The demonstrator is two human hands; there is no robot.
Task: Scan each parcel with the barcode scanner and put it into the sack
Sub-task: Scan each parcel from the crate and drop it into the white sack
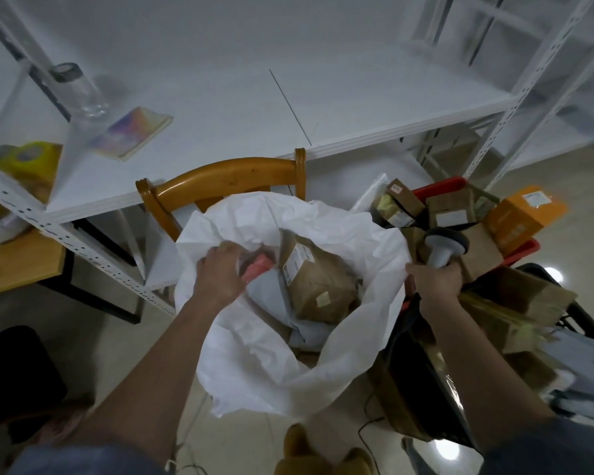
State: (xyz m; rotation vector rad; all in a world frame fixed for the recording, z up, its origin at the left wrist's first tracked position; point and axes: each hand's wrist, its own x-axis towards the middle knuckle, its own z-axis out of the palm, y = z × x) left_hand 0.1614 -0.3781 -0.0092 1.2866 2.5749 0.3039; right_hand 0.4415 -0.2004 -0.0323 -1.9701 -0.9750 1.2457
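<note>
Sack (254,354) rim gripped by left hand (220,272); right hand (436,279) grips scanner (443,245).

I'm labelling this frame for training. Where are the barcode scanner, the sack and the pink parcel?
barcode scanner (443,242): head view, on its grey head.
sack (254,351): head view, on its white near wall.
pink parcel (258,267): head view, on its visible pink face.

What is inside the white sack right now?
Inside the white sack lie a brown labelled box, a pink parcel by the left hand, and grey mailers. Anything beneath is hidden.
</note>
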